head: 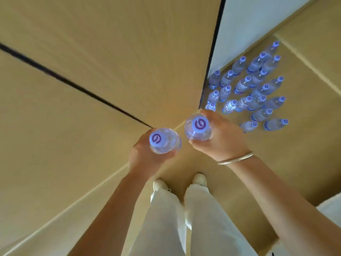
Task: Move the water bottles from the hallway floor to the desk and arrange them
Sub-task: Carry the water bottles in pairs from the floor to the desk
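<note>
I look straight down at the hallway floor. My left hand (145, 159) grips one clear water bottle (166, 142) upright; its pale purple cap faces the camera. My right hand (219, 139), with a thin bangle on the wrist, grips a second water bottle (198, 129) the same way. Both bottles are held side by side above my feet. Several more bottles (254, 89) with the same caps stand in a cluster on the floor at the right, beside a wall corner. No desk is in view.
Tan wooden panels or doors (92, 61) with a dark seam fill the left and top. A white wall (249, 24) with a dark edge rises at the upper right. My white trousers and shoes (199, 180) are below the hands. A pale object (330, 207) shows at the right edge.
</note>
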`<control>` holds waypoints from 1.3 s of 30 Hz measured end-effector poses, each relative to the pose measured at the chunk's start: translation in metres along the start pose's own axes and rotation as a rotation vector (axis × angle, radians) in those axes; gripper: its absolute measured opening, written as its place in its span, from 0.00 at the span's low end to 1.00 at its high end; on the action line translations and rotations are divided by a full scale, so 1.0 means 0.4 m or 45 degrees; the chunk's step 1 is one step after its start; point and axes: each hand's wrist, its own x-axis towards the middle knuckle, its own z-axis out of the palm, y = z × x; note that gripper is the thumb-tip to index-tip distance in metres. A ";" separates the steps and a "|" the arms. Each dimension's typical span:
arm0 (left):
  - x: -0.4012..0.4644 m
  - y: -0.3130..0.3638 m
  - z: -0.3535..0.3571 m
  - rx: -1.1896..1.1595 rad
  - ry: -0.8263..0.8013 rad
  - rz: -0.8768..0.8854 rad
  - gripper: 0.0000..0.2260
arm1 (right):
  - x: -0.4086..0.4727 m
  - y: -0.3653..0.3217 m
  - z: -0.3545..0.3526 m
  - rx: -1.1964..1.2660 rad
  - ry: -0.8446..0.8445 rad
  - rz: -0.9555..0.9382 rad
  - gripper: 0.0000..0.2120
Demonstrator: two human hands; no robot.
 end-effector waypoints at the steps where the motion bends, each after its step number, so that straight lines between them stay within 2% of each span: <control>1: -0.037 0.005 -0.046 -0.011 0.060 -0.021 0.20 | -0.010 -0.051 -0.017 -0.013 0.007 -0.068 0.25; 4: -0.155 0.009 -0.174 -0.055 0.258 -0.113 0.23 | -0.043 -0.198 -0.049 0.063 -0.033 -0.226 0.26; 7: -0.289 -0.005 -0.293 -0.020 0.432 -0.178 0.28 | -0.090 -0.347 -0.044 0.073 -0.117 -0.422 0.22; 10: -0.441 -0.050 -0.400 0.003 0.598 -0.280 0.24 | -0.162 -0.498 -0.001 0.124 -0.269 -0.564 0.21; 14: -0.689 -0.164 -0.523 0.037 0.841 -0.479 0.30 | -0.304 -0.688 0.093 0.114 -0.383 -0.780 0.29; 17: -0.893 -0.265 -0.595 -0.002 0.974 -0.643 0.26 | -0.441 -0.824 0.180 0.100 -0.521 -0.904 0.32; 20: -1.091 -0.364 -0.654 -0.012 1.095 -0.792 0.20 | -0.591 -0.956 0.269 0.142 -0.685 -1.017 0.27; 23: -1.274 -0.444 -0.695 -0.039 1.217 -0.914 0.26 | -0.736 -1.071 0.359 0.192 -0.949 -1.124 0.23; 29: -1.566 -0.561 -0.746 -0.053 1.459 -1.171 0.27 | -0.999 -1.268 0.505 0.245 -1.264 -1.344 0.25; 34: -1.745 -0.654 -0.783 -0.176 1.691 -1.332 0.27 | -1.160 -1.405 0.623 0.227 -1.428 -1.498 0.25; 39: -1.855 -0.774 -0.853 -0.253 1.762 -1.433 0.28 | -1.266 -1.543 0.756 0.204 -1.550 -1.598 0.24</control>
